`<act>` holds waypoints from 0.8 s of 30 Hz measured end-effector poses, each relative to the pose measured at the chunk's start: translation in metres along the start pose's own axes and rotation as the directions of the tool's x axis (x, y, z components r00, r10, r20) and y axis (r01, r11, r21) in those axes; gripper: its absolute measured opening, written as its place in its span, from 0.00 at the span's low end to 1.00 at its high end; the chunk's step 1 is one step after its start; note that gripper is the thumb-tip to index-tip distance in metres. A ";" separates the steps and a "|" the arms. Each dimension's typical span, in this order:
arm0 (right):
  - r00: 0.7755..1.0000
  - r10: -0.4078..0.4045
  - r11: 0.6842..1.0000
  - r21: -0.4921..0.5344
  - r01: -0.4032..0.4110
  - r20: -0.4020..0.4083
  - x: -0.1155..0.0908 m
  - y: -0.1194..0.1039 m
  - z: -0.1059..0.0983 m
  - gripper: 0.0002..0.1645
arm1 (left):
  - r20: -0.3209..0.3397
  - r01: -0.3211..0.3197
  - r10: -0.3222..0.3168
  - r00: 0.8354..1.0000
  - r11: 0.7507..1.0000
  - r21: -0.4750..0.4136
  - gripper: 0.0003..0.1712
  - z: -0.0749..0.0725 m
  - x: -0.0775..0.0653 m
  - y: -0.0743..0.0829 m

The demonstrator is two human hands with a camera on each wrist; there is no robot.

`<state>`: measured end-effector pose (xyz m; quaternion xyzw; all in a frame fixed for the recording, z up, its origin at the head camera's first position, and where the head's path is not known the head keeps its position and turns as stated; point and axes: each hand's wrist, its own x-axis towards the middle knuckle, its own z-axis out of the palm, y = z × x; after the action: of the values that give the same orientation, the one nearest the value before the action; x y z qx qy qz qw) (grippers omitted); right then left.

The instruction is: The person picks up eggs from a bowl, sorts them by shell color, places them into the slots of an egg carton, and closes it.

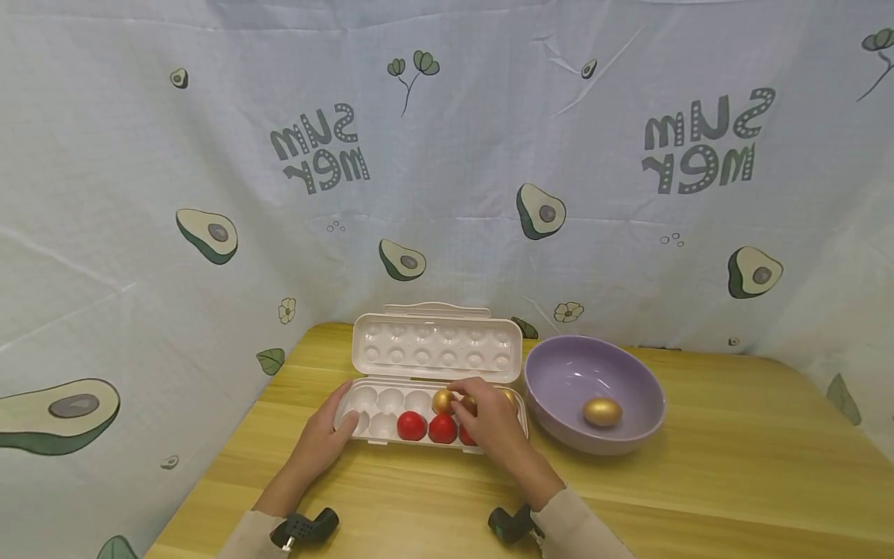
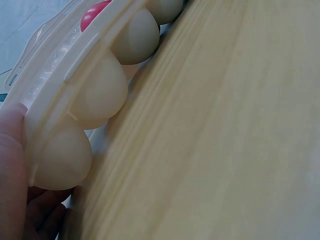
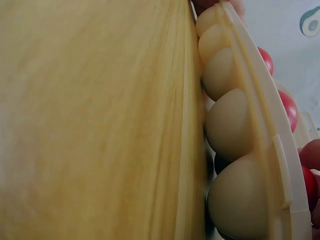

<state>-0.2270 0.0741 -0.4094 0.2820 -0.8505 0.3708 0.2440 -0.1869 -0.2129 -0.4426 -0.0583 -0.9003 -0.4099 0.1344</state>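
A white plastic egg box (image 1: 377, 441) lies on the table with its lid (image 1: 436, 345) folded back. My left hand (image 1: 323, 435) grips its left end, thumb (image 2: 11, 130) over the rim and other fingers low beside the cups. At the box's right half, my right hand (image 1: 496, 423) has thumb and index finger curled at a golden egg (image 1: 441, 401) in the back row. Another golden egg shows between these fingers, partly hidden. Red eggs (image 1: 411, 426) sit in the front row, the rightmost mostly covered by my right hand. The leftmost cups hold nothing.
To the right of the box stands a purple bowl (image 1: 559, 373) with one golden egg (image 1: 602, 411) inside. The wooden table (image 1: 733, 442) meets a hanging cloth (image 1: 461, 155) with avocado prints behind and at the left.
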 end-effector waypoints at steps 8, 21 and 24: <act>0.999 -0.037 0.999 -0.001 0.037 -0.013 0.001 0.000 -0.001 0.12 | -0.009 -0.010 0.010 1.000 1.000 -0.004 0.31 0.001 0.000 -0.001; 0.998 0.067 0.992 0.108 -0.068 0.020 0.003 -0.004 -0.018 0.13 | -0.012 -0.028 0.028 1.000 1.000 0.000 0.31 0.001 -0.002 -0.002; 0.998 0.044 0.983 0.176 -0.051 0.046 0.005 -0.007 -0.028 0.14 | -0.013 -0.025 0.025 1.000 1.000 -0.003 0.31 0.001 -0.002 -0.002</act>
<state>-0.2206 0.0898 -0.3856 0.2898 -0.8256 0.4448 0.1912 -0.1857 -0.2136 -0.4455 -0.0669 -0.8980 -0.4099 0.1453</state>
